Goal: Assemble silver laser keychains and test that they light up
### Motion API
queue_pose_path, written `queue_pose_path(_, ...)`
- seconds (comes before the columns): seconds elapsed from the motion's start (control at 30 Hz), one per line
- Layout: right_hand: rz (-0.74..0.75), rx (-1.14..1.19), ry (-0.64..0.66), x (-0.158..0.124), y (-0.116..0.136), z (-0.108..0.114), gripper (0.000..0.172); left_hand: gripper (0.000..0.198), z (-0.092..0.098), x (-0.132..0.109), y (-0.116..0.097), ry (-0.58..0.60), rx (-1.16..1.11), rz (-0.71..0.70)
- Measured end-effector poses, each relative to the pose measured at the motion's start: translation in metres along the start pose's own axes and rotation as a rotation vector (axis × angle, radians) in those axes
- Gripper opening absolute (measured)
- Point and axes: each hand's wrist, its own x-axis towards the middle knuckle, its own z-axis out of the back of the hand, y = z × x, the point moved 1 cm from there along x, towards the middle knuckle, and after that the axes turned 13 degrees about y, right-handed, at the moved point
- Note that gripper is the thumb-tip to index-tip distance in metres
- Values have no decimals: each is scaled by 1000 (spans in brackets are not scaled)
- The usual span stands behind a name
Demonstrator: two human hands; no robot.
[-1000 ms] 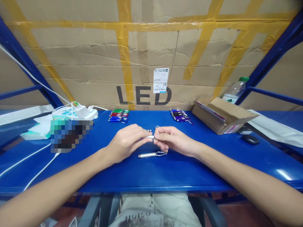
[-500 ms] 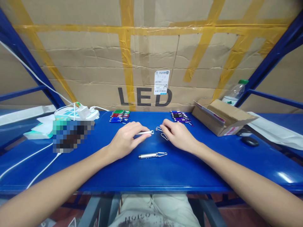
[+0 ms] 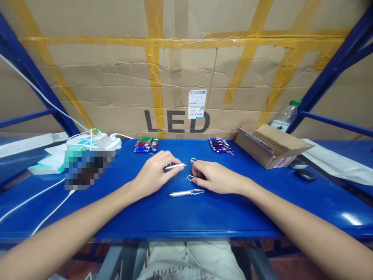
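My left hand (image 3: 155, 172) is closed around a small silver pen-shaped flashlight (image 3: 175, 167), holding it level just above the blue table (image 3: 186, 214). My right hand (image 3: 211, 175) pinches a silver clip ring (image 3: 190, 178) at its fingertips, a little right of the flashlight's tip. Another loose clip (image 3: 193, 160) lies just behind. A finished silver flashlight with a clip on its end (image 3: 186, 193) lies on the table in front of both hands.
Rows of coloured flashlights sit at the back: a mixed row (image 3: 146, 145) left, a purple row (image 3: 220, 145) right. An open cardboard box (image 3: 271, 149), water bottle (image 3: 284, 116), mouse (image 3: 304, 174), power strip (image 3: 96, 140) with white cables, and a big LED carton (image 3: 177, 77) surround them.
My hands, joined at the flashlight a second ago, parted. My right hand reached back to the loose clips, then drew one nearer. My left hand kept the flashlight.
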Motion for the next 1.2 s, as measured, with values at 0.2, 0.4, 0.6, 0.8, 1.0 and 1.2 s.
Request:
queue_pose_path(0.2,108,83,37,0,-7,-2,13,22,-2,0,2,10,-2,-7)
queue_pose_path(0.4,121,115,9,2,-7,-4,14,19,-4,-1,3,34,-7,-12)
queue_pose_path(0.6,62,358,-163,9,-9,-9,10,20,-3,-2,1,74,-33,-4)
queue_pose_path(0.8,168,935,-204,19,-9,-14,38,21,-1,-1,-1,76,-60,-42)
queue_pose_path(1.0,189,1159,-249,19,-7,-16,43,21,-1,-3,-1,53,-68,18)
queue_pose_path(1.2,240,1296,-148,18,-1,-18,36,22,-2,-3,-1,127,-111,55)
